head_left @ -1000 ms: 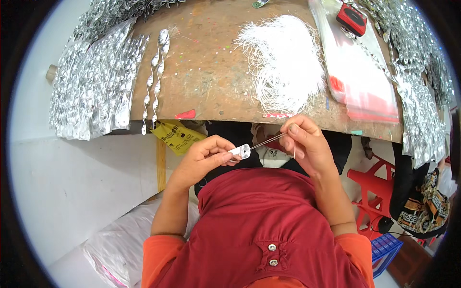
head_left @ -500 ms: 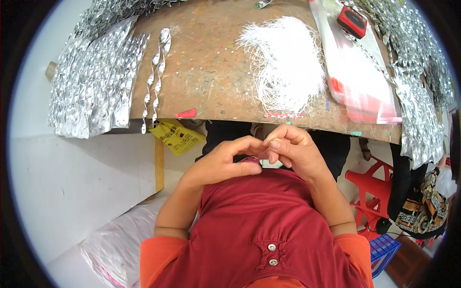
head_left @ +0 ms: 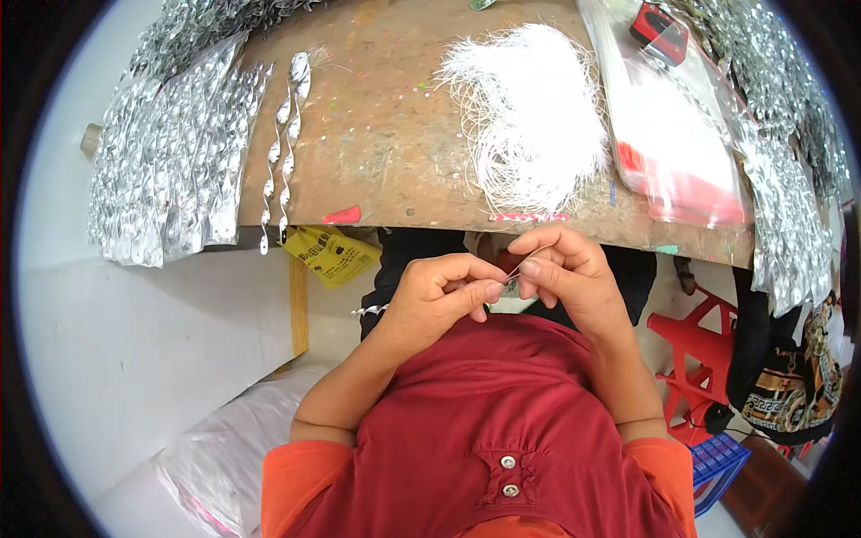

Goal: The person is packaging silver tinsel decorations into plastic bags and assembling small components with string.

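Note:
Just past the table's front edge, over my lap, I pinch a thin string point(head_left: 518, 269) between both hands. My left hand point(head_left: 439, 291) is closed, thumb against forefinger, on one part of it. The fingers of my right hand point(head_left: 569, 273) are closed on the other part, a short way to the right. Out from behind my left wrist pokes the end of a silver twisted strip point(head_left: 369, 310); whether that hand holds it is hidden. On the table beyond lies a loose pile of white strings point(head_left: 534, 117). Two silver twisted strips point(head_left: 278, 152) lie apart at the left.
Rows of silver twisted strips point(head_left: 170, 161) cover the left end of the brown table point(head_left: 386, 134), with more at the right point(head_left: 776, 188). Clear plastic bags point(head_left: 668, 117) lie near a red-and-black box point(head_left: 659, 34). A yellow bag point(head_left: 332, 255) hangs below the edge; a red stool point(head_left: 695, 345) stands right.
My fingertips have drawn apart, and the string now shows between them. My left thumb has closed against its forefinger. A silver strip's end has appeared beside my left wrist.

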Motion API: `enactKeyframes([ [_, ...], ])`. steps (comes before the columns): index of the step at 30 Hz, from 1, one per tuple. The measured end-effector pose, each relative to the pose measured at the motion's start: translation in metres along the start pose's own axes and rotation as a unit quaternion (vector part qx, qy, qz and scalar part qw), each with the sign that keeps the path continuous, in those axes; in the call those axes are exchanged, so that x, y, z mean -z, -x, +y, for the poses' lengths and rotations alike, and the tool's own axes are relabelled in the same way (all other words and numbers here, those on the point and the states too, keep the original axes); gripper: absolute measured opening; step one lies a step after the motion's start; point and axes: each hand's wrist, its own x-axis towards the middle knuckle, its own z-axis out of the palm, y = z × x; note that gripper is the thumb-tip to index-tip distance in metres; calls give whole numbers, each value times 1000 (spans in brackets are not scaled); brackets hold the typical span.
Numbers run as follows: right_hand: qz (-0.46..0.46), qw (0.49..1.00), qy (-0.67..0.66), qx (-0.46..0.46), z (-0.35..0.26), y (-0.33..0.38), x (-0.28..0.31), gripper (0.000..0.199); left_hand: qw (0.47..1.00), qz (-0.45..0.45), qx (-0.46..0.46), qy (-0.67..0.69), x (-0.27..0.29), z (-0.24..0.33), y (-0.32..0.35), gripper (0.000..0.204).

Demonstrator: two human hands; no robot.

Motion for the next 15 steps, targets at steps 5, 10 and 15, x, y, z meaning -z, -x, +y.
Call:
enactKeyframes([
  [5, 7, 1000, 0, 30, 1, 0, 6, 18, 1000, -5, 1, -13, -2, 0, -2, 13],
  [10, 64, 993, 84, 52, -7, 1, 4, 22, 1000, -1, -1, -9, -1, -1, -3, 12],
  [15, 175, 862, 409, 243, -23, 4, 8, 23, 997, 41, -13, -69, -2, 2, -2, 12],
])
